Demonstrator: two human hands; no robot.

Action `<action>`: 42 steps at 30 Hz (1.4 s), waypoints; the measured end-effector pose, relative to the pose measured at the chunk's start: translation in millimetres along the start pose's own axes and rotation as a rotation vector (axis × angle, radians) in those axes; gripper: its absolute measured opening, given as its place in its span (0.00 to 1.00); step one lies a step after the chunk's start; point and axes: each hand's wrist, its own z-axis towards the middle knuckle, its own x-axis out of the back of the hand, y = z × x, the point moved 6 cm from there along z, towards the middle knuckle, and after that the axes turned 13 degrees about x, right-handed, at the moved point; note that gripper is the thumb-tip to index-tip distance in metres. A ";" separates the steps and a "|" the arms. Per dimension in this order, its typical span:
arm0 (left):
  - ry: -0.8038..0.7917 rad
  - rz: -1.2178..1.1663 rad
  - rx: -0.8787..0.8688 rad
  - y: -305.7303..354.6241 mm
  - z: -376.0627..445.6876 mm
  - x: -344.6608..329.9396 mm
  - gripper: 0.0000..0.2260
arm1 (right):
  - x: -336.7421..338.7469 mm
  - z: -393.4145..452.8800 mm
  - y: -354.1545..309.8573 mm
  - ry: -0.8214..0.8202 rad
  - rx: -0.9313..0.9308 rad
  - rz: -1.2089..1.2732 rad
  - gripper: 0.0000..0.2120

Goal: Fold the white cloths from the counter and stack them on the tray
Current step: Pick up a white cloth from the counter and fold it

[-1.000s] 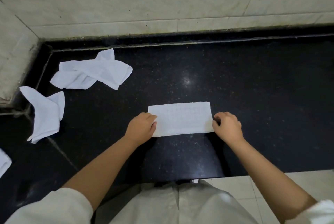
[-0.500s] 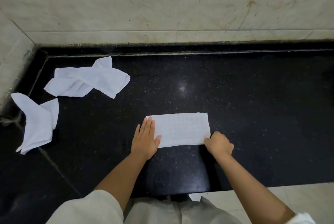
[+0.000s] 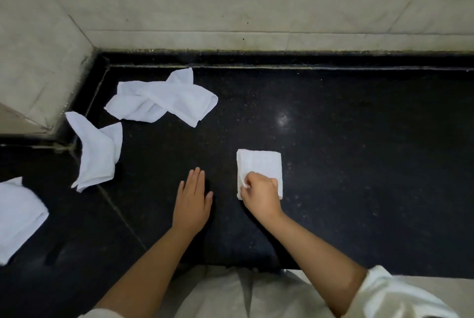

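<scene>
Small white terry cloth folded into a square [image 3: 259, 163] lies flat on the black speckled stone counter [image 3: 359, 163], near its front edge, right of centre. Right hand [image 3: 260, 195] sits on the square's near half, fingers curled, pinching the near-left corner of the cloth. Left hand [image 3: 192, 202] rests flat on the counter just left of the square, fingers straight and together, holding nothing, not touching the cloth. Crumpled white cloth [image 3: 164, 97] lies far left near the back wall. Second loose white cloth [image 3: 98, 150] sits in front of it by the left corner, half bunched. Third white cloth [image 3: 18, 217] at the left edge, partly cut off by the frame. Pale marble tiled wall [image 3: 256, 4] runs behind the counter. No tray in view
</scene>
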 end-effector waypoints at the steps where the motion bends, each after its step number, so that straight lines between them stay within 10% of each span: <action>1: 0.010 -0.024 0.009 -9.4 -2.2 1.4 0.24 | -9.3 -0.3 3.0 -0.058 0.002 -0.082 0.05; 12: 0.032 -0.059 -0.124 -9.3 -5.2 0.4 0.30 | -13.4 -15.6 4.2 -0.219 0.182 -0.387 0.04; 23: 0.014 0.062 -0.675 80.3 -6.9 -19.3 0.13 | 17.8 -23.2 41.6 -0.370 0.232 -0.569 0.15; 33: 0.191 0.096 -0.796 108.8 -10.4 -26.7 0.12 | 63.3 -29.0 35.3 -0.165 0.166 -0.232 0.09; 42: 0.273 0.077 -1.178 261.1 -107.8 -30.7 0.07 | 205.1 -148.1 94.9 0.062 -0.036 -0.163 0.11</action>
